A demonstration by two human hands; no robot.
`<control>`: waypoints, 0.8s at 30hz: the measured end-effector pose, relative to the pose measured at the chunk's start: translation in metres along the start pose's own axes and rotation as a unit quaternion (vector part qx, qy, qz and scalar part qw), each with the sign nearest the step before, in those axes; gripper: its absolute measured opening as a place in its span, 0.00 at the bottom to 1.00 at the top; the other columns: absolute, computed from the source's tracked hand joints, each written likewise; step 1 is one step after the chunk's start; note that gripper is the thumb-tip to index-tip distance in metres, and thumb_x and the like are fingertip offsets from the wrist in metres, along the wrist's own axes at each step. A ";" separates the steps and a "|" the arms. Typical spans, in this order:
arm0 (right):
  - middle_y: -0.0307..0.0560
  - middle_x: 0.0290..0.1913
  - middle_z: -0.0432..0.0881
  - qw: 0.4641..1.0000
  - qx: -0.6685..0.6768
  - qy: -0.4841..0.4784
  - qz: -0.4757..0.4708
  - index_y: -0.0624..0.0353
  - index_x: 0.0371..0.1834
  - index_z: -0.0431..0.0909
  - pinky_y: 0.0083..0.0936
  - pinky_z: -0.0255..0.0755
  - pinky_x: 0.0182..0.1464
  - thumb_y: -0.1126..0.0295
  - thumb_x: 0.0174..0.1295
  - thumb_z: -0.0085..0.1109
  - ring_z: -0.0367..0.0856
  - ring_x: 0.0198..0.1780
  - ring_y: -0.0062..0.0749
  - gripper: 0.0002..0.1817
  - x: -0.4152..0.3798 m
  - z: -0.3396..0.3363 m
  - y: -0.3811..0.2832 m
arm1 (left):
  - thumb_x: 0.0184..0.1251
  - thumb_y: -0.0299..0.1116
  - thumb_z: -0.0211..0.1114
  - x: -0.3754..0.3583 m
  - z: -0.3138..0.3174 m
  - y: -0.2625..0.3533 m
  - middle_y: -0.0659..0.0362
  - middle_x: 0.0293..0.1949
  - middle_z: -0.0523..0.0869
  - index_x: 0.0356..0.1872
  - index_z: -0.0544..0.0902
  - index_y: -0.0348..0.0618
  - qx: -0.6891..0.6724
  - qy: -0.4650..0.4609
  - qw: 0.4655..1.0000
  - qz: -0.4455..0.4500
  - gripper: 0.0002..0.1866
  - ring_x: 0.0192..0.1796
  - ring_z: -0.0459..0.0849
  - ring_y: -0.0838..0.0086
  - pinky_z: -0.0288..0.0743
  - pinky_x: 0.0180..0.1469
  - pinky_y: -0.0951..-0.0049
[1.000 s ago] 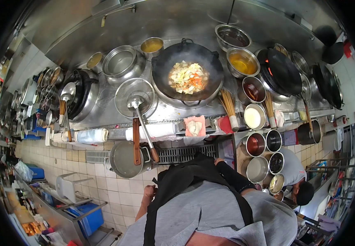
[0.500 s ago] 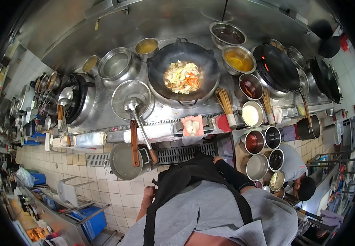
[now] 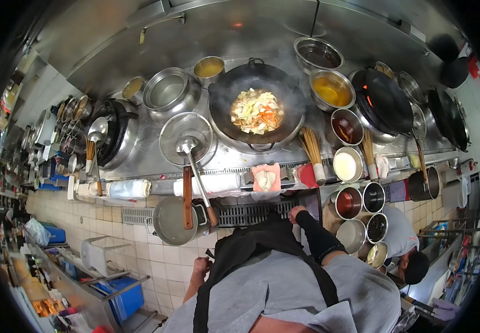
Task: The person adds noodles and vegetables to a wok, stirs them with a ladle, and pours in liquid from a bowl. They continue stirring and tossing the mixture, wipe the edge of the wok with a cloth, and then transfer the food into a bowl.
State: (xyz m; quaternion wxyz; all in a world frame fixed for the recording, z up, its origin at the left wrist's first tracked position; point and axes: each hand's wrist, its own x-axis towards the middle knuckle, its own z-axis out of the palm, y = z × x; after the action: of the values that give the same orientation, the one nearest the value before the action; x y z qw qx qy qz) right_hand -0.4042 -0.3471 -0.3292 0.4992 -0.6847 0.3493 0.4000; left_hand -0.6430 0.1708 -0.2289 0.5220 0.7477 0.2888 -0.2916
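My left hand [image 3: 201,265] hangs at the left side of my black apron, its small visible fingers curled; anything inside them is hidden. My right hand [image 3: 296,213] is in front of the counter, right of the apron, with its fingers too small and partly hidden to read. Ahead, a large black wok [image 3: 221,111] stands on the stove, holding sliced cabbage and carrot [image 3: 257,111] with steam above. Across a wire strainer [image 3: 169,131] lies a metal ladle [image 3: 187,145]. Its handle and the strainer's wooden handle overhang a pot [image 3: 168,227].
Right of the wok stand a bowl of yellow liquid [image 3: 331,90], sauce pots [image 3: 347,202] and a bamboo brush [image 3: 311,147]. A pink cloth [image 3: 266,177] lies at the counter edge. Another person [image 3: 400,236] bends at the right. A white stool [image 3: 98,255] stands at left.
My right hand and forearm have come further out from beside the apron, forward. The view has shifted slightly, and more steam shows over the wok. My left hand stays low.
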 end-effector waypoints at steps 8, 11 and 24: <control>0.43 0.32 0.80 0.933 0.328 -0.148 -0.009 0.47 0.54 0.70 0.37 0.78 0.30 0.70 0.59 0.69 0.83 0.30 0.38 0.22 -0.027 0.032 -0.083 | 0.71 0.30 0.56 -0.018 -0.015 -0.039 0.49 0.33 0.84 0.44 0.75 0.34 0.046 0.035 0.998 0.021 0.09 0.33 0.85 0.61 0.83 0.32 0.62; 0.43 0.36 0.82 0.918 0.314 -0.243 -0.011 0.50 0.47 0.74 0.36 0.79 0.35 0.66 0.59 0.70 0.83 0.35 0.35 0.16 -0.045 0.050 -0.098 | 0.71 0.30 0.56 -0.038 -0.014 -0.038 0.50 0.31 0.83 0.44 0.76 0.34 0.022 0.030 0.999 0.004 0.09 0.32 0.85 0.61 0.82 0.32 0.62; 0.51 0.36 0.85 0.958 -0.201 -0.113 -0.172 0.70 0.41 0.83 0.31 0.75 0.40 0.52 0.44 0.78 0.83 0.38 0.33 0.31 -0.014 0.028 -0.086 | 0.70 0.43 0.56 -0.035 0.018 -0.115 0.48 0.34 0.89 0.32 0.84 0.31 0.320 0.066 0.944 0.055 0.21 0.40 0.88 0.61 0.78 0.48 0.66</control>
State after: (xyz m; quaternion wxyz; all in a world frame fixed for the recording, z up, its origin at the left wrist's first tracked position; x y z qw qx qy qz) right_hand -0.3401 -0.2966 -0.2873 0.4489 -0.7708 0.0806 0.4449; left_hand -0.7531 0.1824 -0.2792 0.2502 0.9076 0.1726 -0.2897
